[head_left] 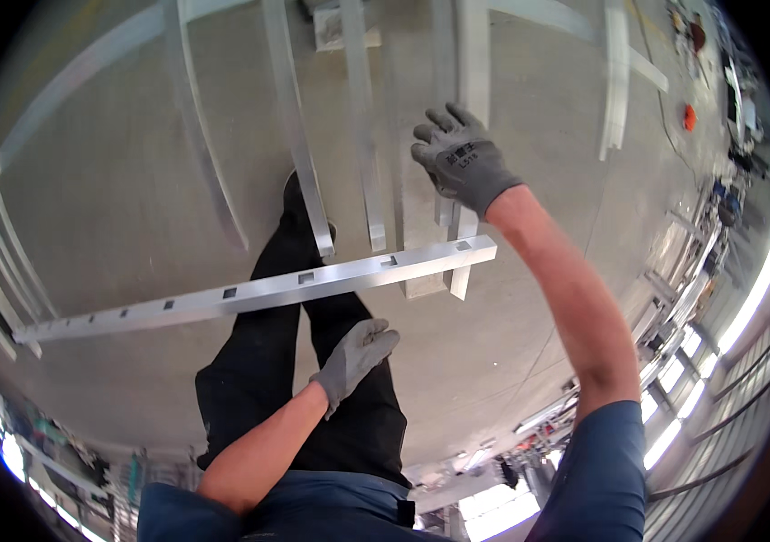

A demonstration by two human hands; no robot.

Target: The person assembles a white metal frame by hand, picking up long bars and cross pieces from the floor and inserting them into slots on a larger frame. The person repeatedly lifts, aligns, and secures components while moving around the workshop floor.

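My right hand [464,161], in a grey work glove, is raised over the pale metal bars at the far centre. Its fingers are apart and slightly bent, with nothing between them. Beneath it runs a long white bar [474,77]. My left hand [355,361], gloved alike, hovers over my thigh with its fingers curled together; nothing shows in it. Between my hands, a silver square tube [340,277] with a row of rectangular cutouts lies crosswise in front of my legs. Several plain bars [363,135] point away from it, their near ends close to the tube.
More long bars [5,235] lie at the left, and another pair [615,86] at the far right. A small pale block [335,32] sits beneath bars at the far side. An orange object [690,117] and clutter line the right. My shoe [293,194] is beside one bar.
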